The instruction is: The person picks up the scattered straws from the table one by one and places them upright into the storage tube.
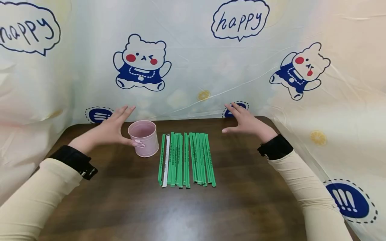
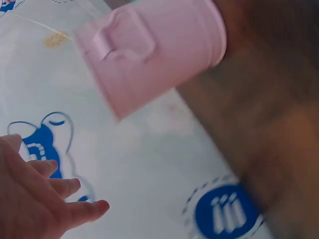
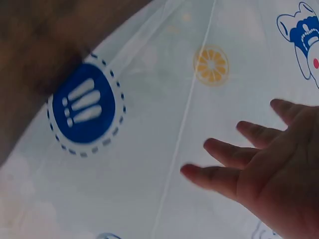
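Observation:
My left hand (image 1: 110, 130) is spread beside a small pink bucket (image 1: 144, 142) standing upright at the back left of the table. In the head view its thumb overlaps the bucket's side; the left wrist view shows the fingers (image 2: 87, 213) straight and apart from the bucket (image 2: 159, 45), which has a small handle on its side. Right of it lies a row of slim green wrapped sticks (image 1: 199, 159), like paper-wrapped straws, with one white stick (image 1: 166, 160) among them. Over the table's back right, my right hand (image 1: 245, 123) has its fingers extended and holds nothing.
The dark brown table (image 1: 181, 214) carries the bucket and the row of sticks. A pale printed sheet (image 1: 193, 60) with bears and lettering hangs behind the table and along both sides. Dark bands (image 1: 275, 147) circle both wrists.

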### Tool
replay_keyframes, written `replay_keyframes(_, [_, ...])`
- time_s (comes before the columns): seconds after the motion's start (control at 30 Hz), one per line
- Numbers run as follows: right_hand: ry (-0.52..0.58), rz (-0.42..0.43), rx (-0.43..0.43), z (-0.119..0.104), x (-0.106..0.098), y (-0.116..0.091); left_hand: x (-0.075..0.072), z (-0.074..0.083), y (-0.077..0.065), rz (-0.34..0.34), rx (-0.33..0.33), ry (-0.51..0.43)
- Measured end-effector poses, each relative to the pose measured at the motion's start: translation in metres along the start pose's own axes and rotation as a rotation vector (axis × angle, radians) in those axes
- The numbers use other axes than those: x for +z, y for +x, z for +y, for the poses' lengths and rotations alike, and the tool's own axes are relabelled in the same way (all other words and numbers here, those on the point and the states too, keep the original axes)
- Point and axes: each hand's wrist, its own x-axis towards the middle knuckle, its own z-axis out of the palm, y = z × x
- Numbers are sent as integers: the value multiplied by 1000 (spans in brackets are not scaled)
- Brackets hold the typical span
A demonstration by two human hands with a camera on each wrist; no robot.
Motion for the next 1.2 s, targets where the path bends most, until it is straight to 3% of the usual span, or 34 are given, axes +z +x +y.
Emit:
replay_keyframes(0.23, [142,-19,38,-5,17,25,29,-11,8,50,-25,-265])
replay_keyframes(0.5, [153,-24,191,-13,45,48,55,-21,18,219,-107,-509])
replay_keyframes(0.67, [211,-49,261,-18,68,61,69,-30,21,233,-118,-652])
replay_keyframes(0.83, [309,-87,296,-20,87,68,82,-38,24,261,-128,-716])
replay_keyframes(1.0, [348,-110,288,-18,101,71,96,-39,27,283,-143,-721])
replay_keyframes(1.2, [398,-106,357,-19,117,74,107,-37,26,272,-187,-729])
